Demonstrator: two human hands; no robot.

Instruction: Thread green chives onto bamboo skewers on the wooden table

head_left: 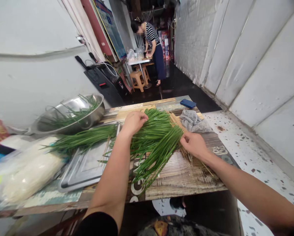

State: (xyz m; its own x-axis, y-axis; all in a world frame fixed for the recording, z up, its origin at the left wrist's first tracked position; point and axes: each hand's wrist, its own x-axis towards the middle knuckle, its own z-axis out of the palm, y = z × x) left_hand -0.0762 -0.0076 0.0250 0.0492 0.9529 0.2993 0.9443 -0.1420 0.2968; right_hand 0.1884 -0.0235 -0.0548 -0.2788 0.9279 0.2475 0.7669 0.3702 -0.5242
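A loose pile of long green chives [154, 137] lies fanned across the wooden table [186, 180]. My left hand [133, 122] rests on the pile's far end, fingers curled down around some stalks. My right hand [194, 144] is closed at the pile's right edge, pinching chive tips, with thin bamboo skewers [176, 119] lying just beneath and behind it. Another bundle of chives [85, 139] lies across the top of a flat metal tray [85, 168] to the left.
A steel bowl [70, 114] with a few chives stands at the back left. A grey cloth [192, 120] and a blue phone [188, 103] lie at the far right. Plastic bags [26, 170] sit at the left. A person in a striped shirt [153, 49] works at a distant table.
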